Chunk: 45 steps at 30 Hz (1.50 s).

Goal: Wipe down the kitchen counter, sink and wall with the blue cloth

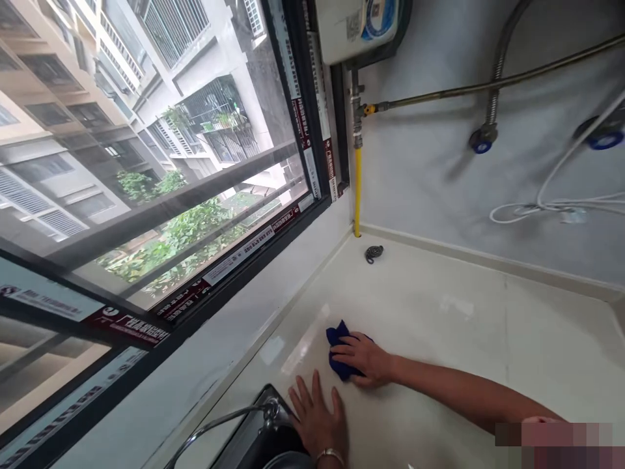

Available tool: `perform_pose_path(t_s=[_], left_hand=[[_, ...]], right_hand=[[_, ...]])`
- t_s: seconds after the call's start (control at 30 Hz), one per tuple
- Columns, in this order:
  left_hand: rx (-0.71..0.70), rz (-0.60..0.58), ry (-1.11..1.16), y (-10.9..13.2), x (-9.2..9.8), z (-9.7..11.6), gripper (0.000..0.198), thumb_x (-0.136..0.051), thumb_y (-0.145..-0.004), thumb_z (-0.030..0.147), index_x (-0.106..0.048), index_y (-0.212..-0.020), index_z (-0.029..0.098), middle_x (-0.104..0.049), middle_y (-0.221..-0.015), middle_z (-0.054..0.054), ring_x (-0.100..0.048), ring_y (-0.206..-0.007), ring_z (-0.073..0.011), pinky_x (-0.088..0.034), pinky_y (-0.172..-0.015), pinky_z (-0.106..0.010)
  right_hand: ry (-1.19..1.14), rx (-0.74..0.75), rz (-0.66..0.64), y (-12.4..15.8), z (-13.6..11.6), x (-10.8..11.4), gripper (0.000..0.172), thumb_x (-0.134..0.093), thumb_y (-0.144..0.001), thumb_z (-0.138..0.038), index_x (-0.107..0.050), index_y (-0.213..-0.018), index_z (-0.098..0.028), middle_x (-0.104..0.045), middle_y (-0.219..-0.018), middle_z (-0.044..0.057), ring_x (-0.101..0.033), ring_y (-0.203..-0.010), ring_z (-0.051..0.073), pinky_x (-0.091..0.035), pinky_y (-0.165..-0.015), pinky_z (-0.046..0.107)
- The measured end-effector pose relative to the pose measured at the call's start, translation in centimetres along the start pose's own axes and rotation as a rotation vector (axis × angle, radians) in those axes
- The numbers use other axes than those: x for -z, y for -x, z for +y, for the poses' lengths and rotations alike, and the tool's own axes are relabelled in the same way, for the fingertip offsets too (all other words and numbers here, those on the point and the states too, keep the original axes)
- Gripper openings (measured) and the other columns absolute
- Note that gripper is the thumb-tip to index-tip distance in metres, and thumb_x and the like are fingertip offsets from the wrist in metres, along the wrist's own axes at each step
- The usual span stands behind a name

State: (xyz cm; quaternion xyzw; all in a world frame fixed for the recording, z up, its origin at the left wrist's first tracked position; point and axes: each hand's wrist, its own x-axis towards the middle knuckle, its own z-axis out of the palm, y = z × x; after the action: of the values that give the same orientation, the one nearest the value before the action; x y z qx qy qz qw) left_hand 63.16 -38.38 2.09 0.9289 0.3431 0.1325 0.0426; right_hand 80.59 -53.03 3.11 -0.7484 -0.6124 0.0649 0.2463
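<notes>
A dark blue cloth [336, 336] lies bunched on the glossy cream countertop [439, 339]. My right hand [365, 359] presses down over it, fingers curved across the fabric and the forearm coming in from the right. Part of the cloth is hidden under the palm. Flat on the counter, fingers spread, my left hand [317, 413] rests beside the sink's edge with nothing in it. A bracelet [330, 453] circles the left wrist. Close by that hand is a chrome faucet [268, 409] on a dark sink [244, 433].
A dark coiled object [374, 253] lies near the back corner, by a yellow pipe [358, 189] rising from the counter. Above hangs a water heater [359, 29]. Hoses, blue-handled valves [482, 144] and a white cable [537, 207] line the wall. A window [195, 163] runs along the left.
</notes>
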Motion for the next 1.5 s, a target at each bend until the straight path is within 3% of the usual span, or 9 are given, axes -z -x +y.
perform_pose_path(t_s=[0.17,0.37,0.57,0.73,1.03,1.17,1.27,1.37,1.5], left_hand=[[0.025,0.028,0.069,-0.2,-0.8,0.0,0.055,-0.04,-0.103,0.047,-0.055,-0.152,0.027,-0.039,-0.169,-0.016,-0.029,-0.158,-0.0432,-0.037,-0.118,-0.074],[0.0,0.034,0.066,-0.1,-1.9,-0.7,0.057,-0.039,-0.103,0.051,-0.05,-0.154,0.03,-0.036,-0.171,-0.013,-0.024,-0.161,-0.0401,-0.037,-0.119,-0.072],[-0.043,0.065,-0.001,0.4,-1.5,-0.9,0.055,-0.04,-0.103,0.046,-0.054,-0.152,0.024,-0.039,-0.169,-0.017,-0.027,-0.158,-0.0451,-0.046,-0.11,-0.074],[-0.044,0.043,-0.005,0.4,-1.7,-1.5,0.054,-0.044,-0.102,0.046,-0.055,-0.151,0.027,-0.038,-0.17,-0.015,-0.028,-0.158,-0.0455,-0.048,-0.108,-0.074],[-0.047,0.074,0.007,0.1,-1.2,-0.9,0.052,-0.045,-0.102,0.044,-0.058,-0.149,0.023,-0.042,-0.167,-0.018,-0.032,-0.156,-0.0473,-0.048,-0.107,-0.074],[-0.051,0.095,0.023,-0.2,-1.4,-0.9,0.053,-0.044,-0.103,0.044,-0.058,-0.148,0.022,-0.044,-0.165,-0.019,-0.033,-0.155,-0.048,-0.049,-0.106,-0.075],[-0.028,0.113,0.03,-0.4,-1.6,-1.0,0.053,-0.042,-0.103,0.046,-0.058,-0.148,0.022,-0.044,-0.165,-0.019,-0.034,-0.154,-0.0481,-0.048,-0.106,-0.077],[-0.018,0.106,0.048,-0.6,-1.7,-1.0,0.054,-0.041,-0.103,0.048,-0.059,-0.147,0.023,-0.044,-0.165,-0.019,-0.034,-0.155,-0.0475,-0.047,-0.107,-0.077],[-0.012,0.044,0.068,-0.9,-1.2,-0.9,0.056,-0.039,-0.102,0.051,-0.059,-0.147,0.024,-0.045,-0.165,-0.018,-0.034,-0.155,-0.0473,-0.046,-0.108,-0.076]], right_hand=[[-0.224,-0.061,0.108,5.1,3.1,1.7,0.042,-0.045,-0.104,-0.046,-0.071,-0.133,-0.032,-0.067,-0.145,0.004,-0.058,-0.138,0.024,-0.038,-0.12,0.049],[0.11,-0.582,0.56,-1.2,13.7,10.1,0.052,-0.042,-0.1,-0.026,-0.059,-0.149,-0.022,-0.059,-0.151,0.013,-0.053,-0.141,0.028,-0.045,-0.117,0.05],[0.307,-0.98,0.341,-5.4,21.2,14.9,0.074,-0.054,-0.094,-0.012,-0.039,-0.163,-0.03,-0.025,-0.172,0.016,-0.039,-0.146,0.04,-0.047,-0.11,0.055],[0.359,-1.008,0.301,-5.8,22.7,14.0,0.047,-0.05,-0.096,-0.008,-0.064,-0.139,-0.019,-0.046,-0.15,0.021,-0.04,-0.136,0.038,-0.05,-0.102,0.051],[0.188,-0.633,0.279,-13.6,15.4,10.6,0.052,-0.042,-0.095,-0.005,-0.062,-0.142,-0.019,-0.054,-0.141,0.015,-0.05,-0.127,0.026,-0.043,-0.11,0.038],[0.025,-0.453,0.071,-15.3,10.1,9.4,0.064,-0.065,-0.089,-0.016,-0.053,-0.152,-0.016,-0.051,-0.153,0.018,-0.054,-0.132,0.029,-0.044,-0.113,0.042],[0.028,-0.407,-0.027,-10.8,4.3,6.4,0.06,-0.057,-0.1,-0.034,-0.048,-0.157,-0.017,-0.051,-0.156,0.021,-0.052,-0.136,0.037,-0.037,-0.117,0.06],[0.102,-0.306,0.079,-2.4,-1.3,1.7,0.059,-0.056,-0.101,-0.049,-0.049,-0.156,-0.03,-0.048,-0.161,0.013,-0.036,-0.15,0.044,-0.017,-0.121,0.075],[0.229,-0.416,0.183,7.9,-3.5,-1.6,0.052,-0.058,-0.097,-0.035,-0.057,-0.149,-0.033,-0.05,-0.161,0.008,-0.034,-0.152,0.04,-0.02,-0.121,0.071]])
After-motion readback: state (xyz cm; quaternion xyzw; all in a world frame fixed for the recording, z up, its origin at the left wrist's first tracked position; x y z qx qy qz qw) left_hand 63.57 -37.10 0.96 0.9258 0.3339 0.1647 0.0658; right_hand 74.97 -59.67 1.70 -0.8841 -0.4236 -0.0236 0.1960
